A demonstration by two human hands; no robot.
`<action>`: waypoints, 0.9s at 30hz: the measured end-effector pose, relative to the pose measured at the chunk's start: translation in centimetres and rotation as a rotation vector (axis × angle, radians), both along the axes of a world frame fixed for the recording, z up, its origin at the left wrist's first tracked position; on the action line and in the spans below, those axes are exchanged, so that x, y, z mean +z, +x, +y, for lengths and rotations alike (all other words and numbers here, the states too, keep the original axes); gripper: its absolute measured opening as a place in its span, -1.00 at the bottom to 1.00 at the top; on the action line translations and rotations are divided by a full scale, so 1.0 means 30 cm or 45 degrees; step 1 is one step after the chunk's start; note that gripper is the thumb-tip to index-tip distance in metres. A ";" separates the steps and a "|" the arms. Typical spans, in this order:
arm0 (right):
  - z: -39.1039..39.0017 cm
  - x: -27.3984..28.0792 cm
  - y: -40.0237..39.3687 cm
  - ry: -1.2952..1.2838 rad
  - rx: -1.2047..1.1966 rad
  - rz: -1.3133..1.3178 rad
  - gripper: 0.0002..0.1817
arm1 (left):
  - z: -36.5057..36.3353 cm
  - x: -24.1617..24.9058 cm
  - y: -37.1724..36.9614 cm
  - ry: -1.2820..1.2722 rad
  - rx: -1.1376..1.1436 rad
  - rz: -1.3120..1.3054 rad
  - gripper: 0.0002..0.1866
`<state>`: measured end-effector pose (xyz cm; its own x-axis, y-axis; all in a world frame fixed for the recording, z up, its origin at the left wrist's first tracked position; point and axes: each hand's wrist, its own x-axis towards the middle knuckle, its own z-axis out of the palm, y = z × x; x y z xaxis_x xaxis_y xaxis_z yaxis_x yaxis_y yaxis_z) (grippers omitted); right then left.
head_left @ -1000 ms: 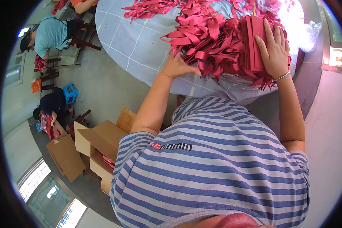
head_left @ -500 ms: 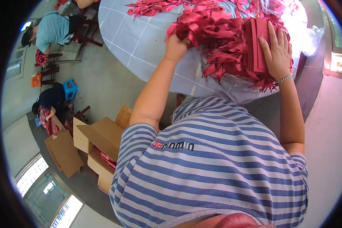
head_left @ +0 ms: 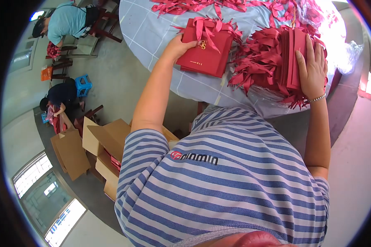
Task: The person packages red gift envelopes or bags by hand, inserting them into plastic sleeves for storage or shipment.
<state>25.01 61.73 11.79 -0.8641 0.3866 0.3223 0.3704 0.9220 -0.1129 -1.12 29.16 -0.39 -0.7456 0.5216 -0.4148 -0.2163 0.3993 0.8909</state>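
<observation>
My left hand [head_left: 180,47] grips the left edge of a small stack of red paper gift bags [head_left: 208,51], thumb on the top face and the other fingers hidden. Gold print and red ribbon handles show on the uppermost bag. To the right, a thicker row of red gift bags [head_left: 292,61] stands on edge, its ribbon handles [head_left: 257,57] bunched on the left side. My right hand [head_left: 313,72] lies against the right side of this row with its fingers stretched out. Clear plastic wrap [head_left: 268,94] shows under the row.
A round table with a grey checked cloth [head_left: 142,35] carries more red ribbons [head_left: 185,6] at the far side. Clear plastic [head_left: 350,55] hangs at its right edge. Open cardboard boxes [head_left: 115,138] stand at lower left. Two people [head_left: 68,22] work at left, near a blue stool [head_left: 83,85].
The ribbon bundle at my left hand has given way to a flat stack of bags with the printed face up. My right hand stays on the upright row. The view has shifted slightly.
</observation>
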 end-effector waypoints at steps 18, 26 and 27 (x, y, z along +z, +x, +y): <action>0.016 -0.014 0.000 -0.034 0.007 0.030 -0.28 | 0.122 0.145 0.327 -0.954 -0.083 0.856 0.54; 0.027 -0.024 0.013 -0.034 0.004 0.049 -0.34 | 0.039 0.245 0.219 -0.046 -0.081 0.344 0.22; 0.031 -0.025 0.013 -0.042 0.018 0.055 -0.34 | 0.036 0.277 0.217 0.243 -0.039 0.029 0.13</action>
<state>25.41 62.65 11.05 -0.8551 0.3854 0.3468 0.3512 0.9226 -0.1593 5.40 30.25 7.92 -0.7360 0.6120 -0.2892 -0.1854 0.2286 0.9557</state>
